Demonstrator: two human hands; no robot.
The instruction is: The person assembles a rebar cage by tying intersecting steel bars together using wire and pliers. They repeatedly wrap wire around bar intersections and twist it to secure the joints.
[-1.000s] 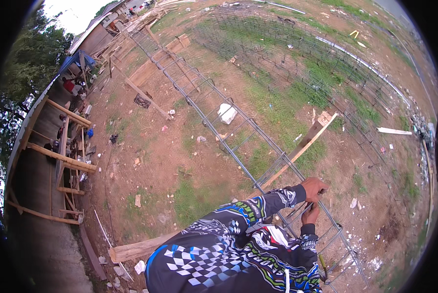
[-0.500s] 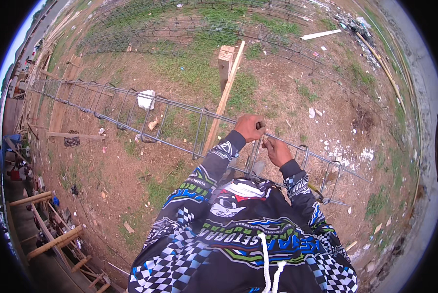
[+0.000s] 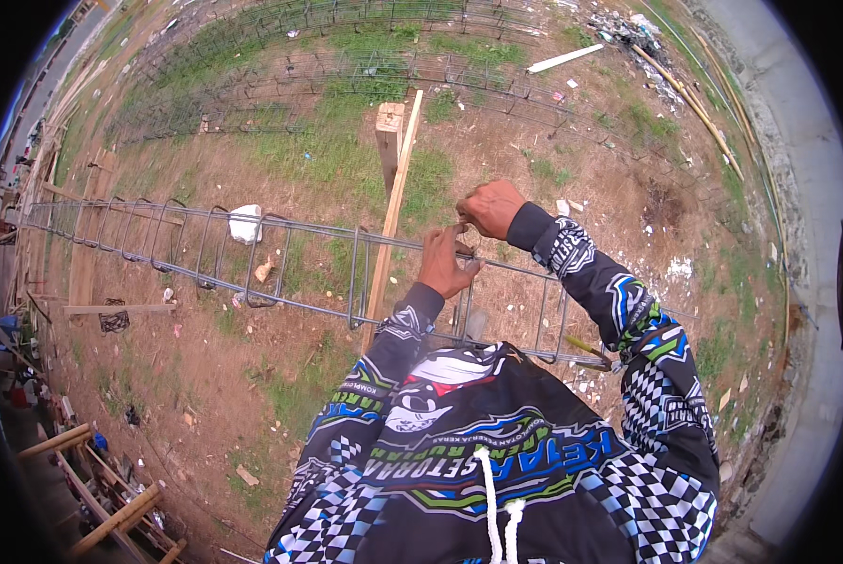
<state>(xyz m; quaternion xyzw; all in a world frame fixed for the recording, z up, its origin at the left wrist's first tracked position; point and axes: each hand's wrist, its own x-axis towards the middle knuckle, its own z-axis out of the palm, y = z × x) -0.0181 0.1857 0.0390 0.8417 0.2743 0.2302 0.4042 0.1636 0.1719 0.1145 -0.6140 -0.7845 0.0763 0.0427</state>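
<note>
A long rebar cage (image 3: 313, 228) of straight bars and rectangular stirrups stretches from the far left to just in front of me. Closed around its far top bar, beside a stirrup (image 3: 356, 277), is my left hand (image 3: 448, 261). My right hand (image 3: 492, 209) is raised just beyond that bar with its fingers pinched, close to the left fingertips. Whatever it pinches is too small or hidden to make out. A yellow-handled tool (image 3: 586, 348) lies by the near bar, next to my right forearm.
A wooden post (image 3: 390, 146) and a slanting wooden batten (image 3: 398, 211) stand at the cage. More rebar cages (image 3: 346, 66) lie on the grass beyond. A white block (image 3: 245, 224) sits behind the cage. Timber framing (image 3: 111, 517) is at lower left, a concrete edge (image 3: 807, 188) at right.
My right hand has moved up and left, from near the bar to beyond it, above my left hand. The left hand has shifted slightly down-left along the bar. The view has shifted too.
</note>
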